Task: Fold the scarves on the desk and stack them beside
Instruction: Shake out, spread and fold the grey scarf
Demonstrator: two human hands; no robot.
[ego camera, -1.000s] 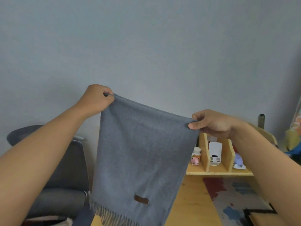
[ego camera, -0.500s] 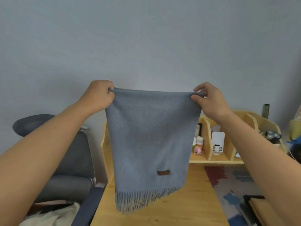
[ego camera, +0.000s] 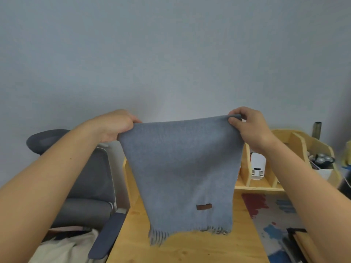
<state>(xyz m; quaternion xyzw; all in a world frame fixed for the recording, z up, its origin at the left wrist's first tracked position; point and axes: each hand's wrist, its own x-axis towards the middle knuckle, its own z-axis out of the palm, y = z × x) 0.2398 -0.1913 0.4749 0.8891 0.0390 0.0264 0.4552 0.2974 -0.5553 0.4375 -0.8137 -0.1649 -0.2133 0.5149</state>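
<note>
Above desk (ego camera: 190, 249): grey scarf (ego camera: 182, 168) hangs lengthwise, fringe brushing wood, brown tag low. Left hand (ego camera: 114, 125), right hand (ego camera: 248, 128) pinch top corners.

Two bare forearms, no sleeves, bare left grip (ego camera: 115, 124), bare right grip (ego camera: 250, 128)

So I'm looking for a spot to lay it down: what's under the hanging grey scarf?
Bare wooden desk lies beneath the grey scarf, its fringe touching the top. The desk's back part behind the cloth is hidden.
</note>
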